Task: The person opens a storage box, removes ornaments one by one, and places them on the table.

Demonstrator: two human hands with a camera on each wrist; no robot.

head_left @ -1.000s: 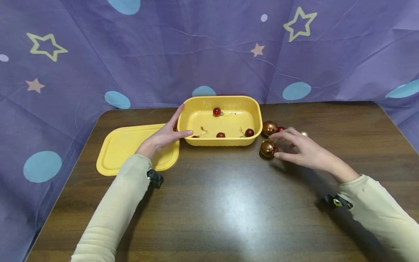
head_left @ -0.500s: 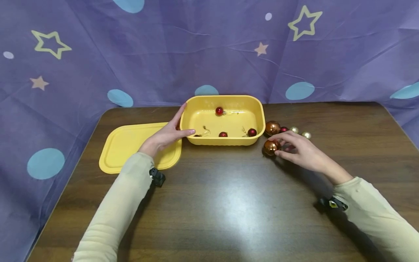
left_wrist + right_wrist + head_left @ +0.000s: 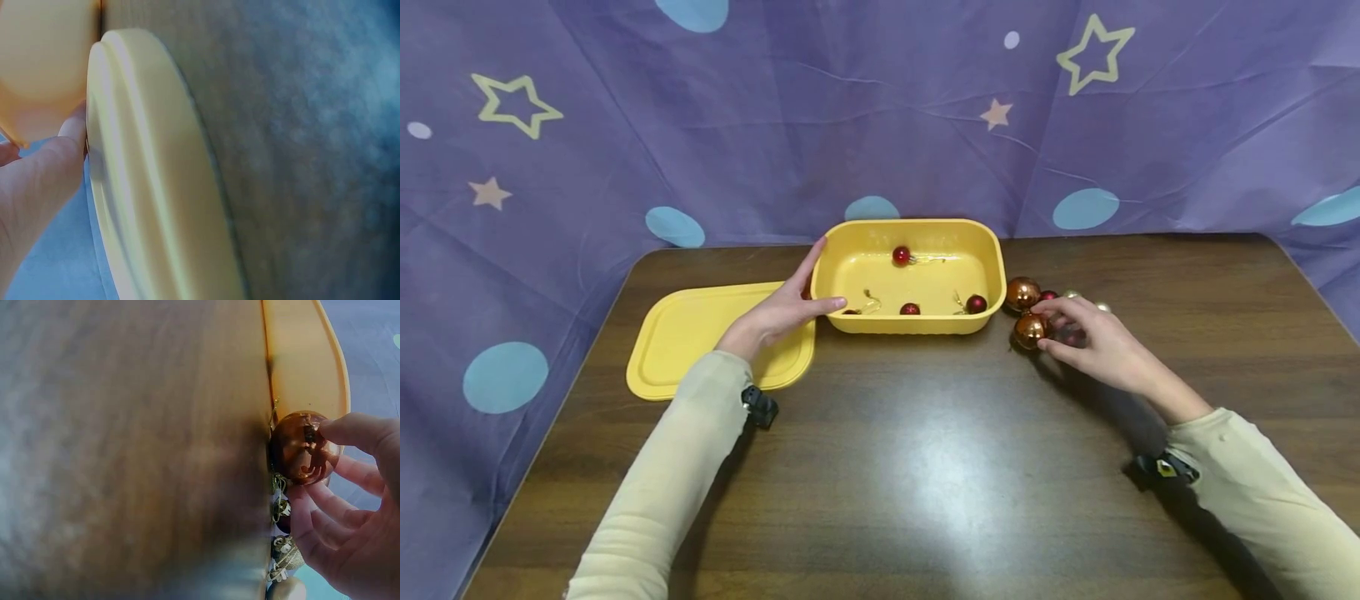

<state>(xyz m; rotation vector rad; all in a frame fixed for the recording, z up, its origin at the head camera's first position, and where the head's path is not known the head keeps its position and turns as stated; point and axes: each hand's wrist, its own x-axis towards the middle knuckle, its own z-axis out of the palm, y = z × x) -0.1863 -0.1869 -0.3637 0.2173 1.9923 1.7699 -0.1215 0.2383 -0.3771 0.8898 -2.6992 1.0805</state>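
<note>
A yellow plastic container (image 3: 910, 326) sits at the back of the table with several small red Christmas balls inside, one red ball (image 3: 901, 256) near its far wall. My left hand (image 3: 778, 312) grips the container's left end, thumb over the rim and fingers along the outside. My right hand (image 3: 1101, 346) pinches a shiny copper Christmas ball (image 3: 1030, 331) between thumb and fingers, right of the container. In the right wrist view the thumb lies on the copper ball (image 3: 294, 450). Another copper ball (image 3: 1022, 293) rests just behind it.
A yellow lid (image 3: 673, 342) lies flat on the table left of the container, partly beneath my left forearm and hand. A red ball (image 3: 1048, 296) and pale gold balls (image 3: 1102, 307) sit behind my right hand, partly hidden. A purple curtain (image 3: 880, 125) hangs behind the table.
The right hand and the copper ball have shifted slightly right and back, away from the container. The left hand stays on the container. The head view has moved a little.
</note>
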